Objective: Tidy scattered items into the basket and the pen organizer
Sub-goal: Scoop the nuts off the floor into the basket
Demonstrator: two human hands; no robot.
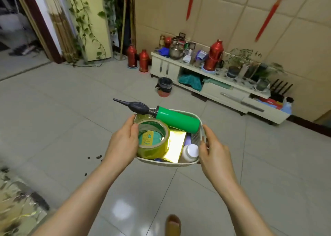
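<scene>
I carry a white basket point(172, 163) in the air above the tiled floor. My left hand point(123, 142) grips its left end and my right hand point(214, 151) grips its right end. Inside lie a yellow tape roll point(154, 141), a gold box point(176, 146), a white bottle point(190, 152) and a green hand pump point(176, 119). The pump's black nozzle sticks out over the basket's far left rim. No pen organizer is in view.
A low white TV cabinet point(211, 90) crowded with a kettle, a red thermos and plants runs along the right wall. A small bin point(164, 86) stands before it, two red thermoses point(138, 58) by the corner. Dark crumbs point(96, 158) dot the floor; my foot point(173, 224) shows below.
</scene>
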